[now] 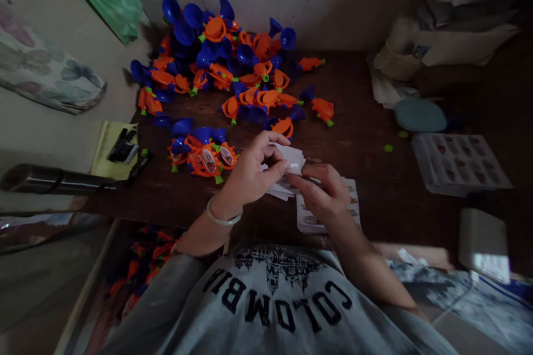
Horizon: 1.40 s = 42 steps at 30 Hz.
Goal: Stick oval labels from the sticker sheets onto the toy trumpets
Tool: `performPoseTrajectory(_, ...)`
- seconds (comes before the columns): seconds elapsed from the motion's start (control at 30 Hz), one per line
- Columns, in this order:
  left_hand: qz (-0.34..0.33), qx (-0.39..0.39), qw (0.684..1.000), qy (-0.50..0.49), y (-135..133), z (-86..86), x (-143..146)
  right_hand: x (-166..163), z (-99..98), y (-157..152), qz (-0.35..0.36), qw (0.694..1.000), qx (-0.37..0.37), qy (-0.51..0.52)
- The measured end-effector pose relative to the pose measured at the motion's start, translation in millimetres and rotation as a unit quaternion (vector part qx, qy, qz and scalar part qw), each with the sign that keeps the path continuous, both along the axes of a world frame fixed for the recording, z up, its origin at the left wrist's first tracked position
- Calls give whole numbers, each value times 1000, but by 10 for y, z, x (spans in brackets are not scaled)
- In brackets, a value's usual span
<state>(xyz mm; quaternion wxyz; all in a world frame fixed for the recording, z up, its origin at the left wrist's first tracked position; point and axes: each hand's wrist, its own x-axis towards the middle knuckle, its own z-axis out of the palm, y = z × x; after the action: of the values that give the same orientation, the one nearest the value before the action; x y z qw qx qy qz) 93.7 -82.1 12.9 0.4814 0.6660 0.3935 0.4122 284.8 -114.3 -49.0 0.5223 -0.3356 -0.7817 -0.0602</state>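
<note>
My left hand [260, 169], with a pale bangle [225, 221] at the wrist, pinches a small white paper piece [295, 167] between thumb and fingers. From the other side, the fingertips of my right hand [327, 191] meet the same piece, which looks like a sticker or its backing. White paper sheets [280, 191] lie under both hands. A stack of printed sticker sheets [308, 219] sits partly hidden beneath my right hand. Left of my left hand stand a few orange and blue toy trumpets [204, 158] with oval stickers on them.
Many more toy trumpets [250, 66] are heaped at the back of the brown table [358, 122]. Another sticker stack [462, 163] lies at right near a light blue oval object [420, 115]. A yellow pad [109, 147] and a dark metal tube [54, 179] are at left.
</note>
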Motion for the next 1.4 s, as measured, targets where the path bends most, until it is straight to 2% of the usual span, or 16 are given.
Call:
performPoseTrajectory(0.1,31,8,999,3,63,-61,-24,-20,106,-103,7,1000,15,6)
performPoseTrajectory(0.2,79,18,997,4,159,-151,-63,-9,230,-214,65,998,-25,-3)
performPoseTrajectory(0.3,80,14,997,-2,196,-207,-65,17,268,-201,34,996,-76,40)
performPoseTrajectory(0.37,78,15,997,-6,178,-216,-39,24,238,-132,18,994,-103,36)
performPoseTrajectory(0.5,79,61,995,18,128,-222,11,-2,131,-38,46,992,-116,29)
performPoseTrajectory(0.6,80,99,990,55,122,-236,12,-32,57,-67,61,984,-158,53)
performPoseTrajectory(0.77,79,91,990,67,128,-241,-2,-68,-25,-150,37,968,-226,103)
performPoseTrajectory(0.9,66,93,992,51,138,-255,26,-83,10,-138,21,969,-214,120)
performPoseTrajectory(1.0,60,86,993,44,133,-267,55,-75,41,-111,-13,979,-187,78)
performPoseTrajectory(1.1,70,74,994,51,145,-282,54,-59,17,-177,-46,991,-126,28)
performPoseTrajectory(1.17,95,82,990,70,209,-324,26,-52,-7,-294,-43,995,-85,9)
performPoseTrajectory(1.23,124,110,981,100,348,-426,-6,-36,-25,-408,29,998,-48,-7)
performPoseTrajectory(1.3,129,140,970,148,558,-598,-10,21,-56,-405,85,996,-16,-4)
performPoseTrajectory(1.33,113,151,966,179,676,-705,8,78,-89,-325,82,997,-6,8)
performPoseTrajectory(1.4,56,164,954,243,901,-932,90,264,-208,17,-31,998,-35,50)
